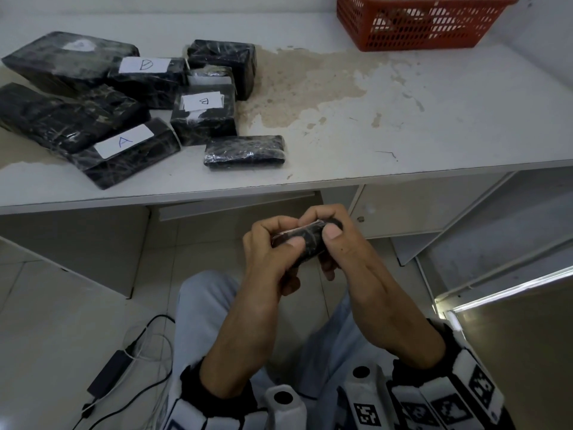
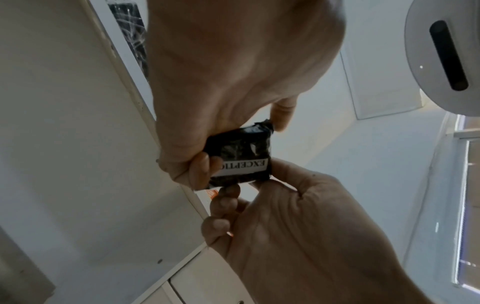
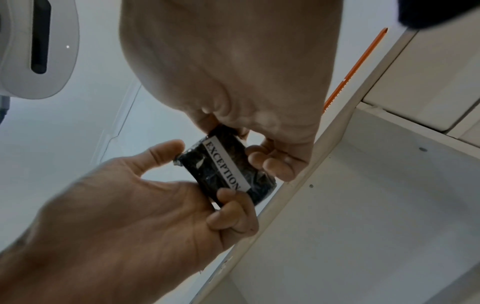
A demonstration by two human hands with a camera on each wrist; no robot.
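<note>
I hold a small black plastic-wrapped package [image 1: 310, 245] below the table's front edge, over my lap. My left hand [image 1: 279, 240] grips its left end, thumb on top and fingers curled beneath. The right end is pinched by my right hand [image 1: 336, 234] in the same way. From the left wrist view, the package [image 2: 241, 156] sits between the left hand [image 2: 233, 72] above and the right hand [image 2: 298, 216] below. Its underside carries a white label reading EXCEPTION [image 3: 226, 164], seen between the right hand [image 3: 246, 72] and left hand [image 3: 130, 205].
Several black wrapped parcels [image 1: 204, 114] lie on the left of the white table [image 1: 403, 125], some labelled A [image 1: 122, 141] or B [image 1: 144, 65]. A red basket [image 1: 415, 23] stands at the back right. Cables and a power adapter [image 1: 108, 372] lie on the floor at left.
</note>
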